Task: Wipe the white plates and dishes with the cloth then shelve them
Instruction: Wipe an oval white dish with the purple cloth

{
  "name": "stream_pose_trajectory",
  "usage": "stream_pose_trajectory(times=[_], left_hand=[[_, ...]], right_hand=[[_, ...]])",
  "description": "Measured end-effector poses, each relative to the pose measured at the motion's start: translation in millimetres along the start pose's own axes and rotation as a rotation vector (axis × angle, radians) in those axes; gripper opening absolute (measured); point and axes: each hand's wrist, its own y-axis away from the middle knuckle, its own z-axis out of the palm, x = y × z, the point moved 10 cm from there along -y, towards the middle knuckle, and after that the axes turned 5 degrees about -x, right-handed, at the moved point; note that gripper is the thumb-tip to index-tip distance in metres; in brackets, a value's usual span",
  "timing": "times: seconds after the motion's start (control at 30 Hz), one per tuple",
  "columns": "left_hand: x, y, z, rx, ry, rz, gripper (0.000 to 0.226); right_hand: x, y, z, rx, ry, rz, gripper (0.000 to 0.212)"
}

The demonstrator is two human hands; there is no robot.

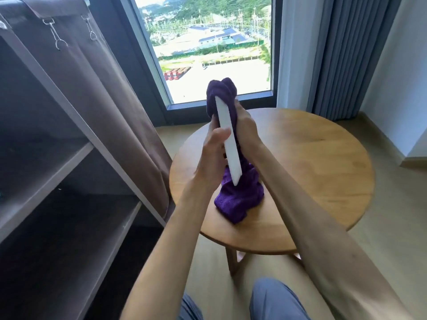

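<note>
A white dish (228,144) stands on edge above the round wooden table (312,162), so only its thin rim faces me. My left hand (213,155) holds it from the left, thumb over the rim. My right hand (246,129) presses a purple cloth (238,199) against the dish's right face. The cloth wraps over the top of the dish, and its lower part hangs down onto the tabletop.
A fabric shelf unit (69,162) with grey shelves stands at the left, its brown cover (111,93) drawn back. A window (208,47) lies straight ahead and grey curtains (342,56) hang at the right. My knees (272,299) show at the bottom.
</note>
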Motion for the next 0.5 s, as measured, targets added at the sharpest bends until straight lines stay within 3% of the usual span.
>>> stream_pose_trajectory(times=[0.1,0.2,0.27,0.33,0.4,0.5], left_hand=[[-5,-7,-20,0.281,0.026,0.081,0.108],[-4,-10,-34,0.39,-0.071,0.188,0.107],[-10,-13,-42,0.442,0.007,0.182,0.109],[-21,-18,-46,0.425,0.153,0.088,0.093],[-29,-24,-48,0.324,0.244,0.015,0.05],[-18,-28,-34,0.072,0.165,0.028,0.039]], right_hand=[[20,14,14,-0.049,0.046,0.048,0.041],[27,28,9,-0.093,-0.003,0.064,0.043],[28,41,7,-0.104,0.004,0.007,0.041],[21,51,5,-0.068,0.039,-0.085,0.034],[4,46,1,-0.047,0.12,-0.169,0.026],[-32,27,-6,-0.025,0.288,-0.304,0.014]])
